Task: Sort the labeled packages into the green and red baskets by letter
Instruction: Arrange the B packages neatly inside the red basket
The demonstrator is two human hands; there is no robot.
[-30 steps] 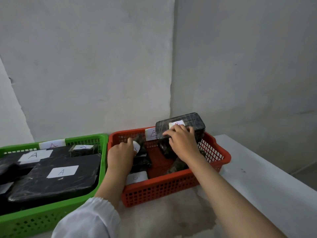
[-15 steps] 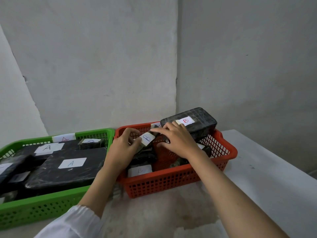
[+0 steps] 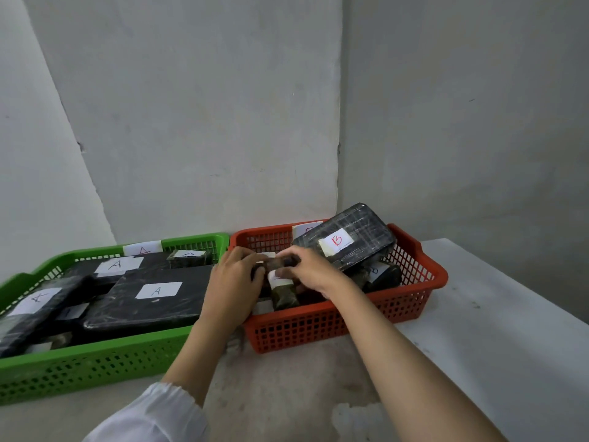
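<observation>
head | baskets: 2 | left grip [image 3: 234, 275], right grip [image 3: 310, 269] both pinch small package [image 3: 280, 262]

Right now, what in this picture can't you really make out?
Head view only:
- Small package between both hands: fingers hide its label.
- Red basket floor: hidden by hands and the B package.
- Green basket: left end cut off by the frame edge.

two baskets [image 3: 414, 301], one green [image 3: 95, 365], one red, two hands [image 3: 232, 282]
</observation>
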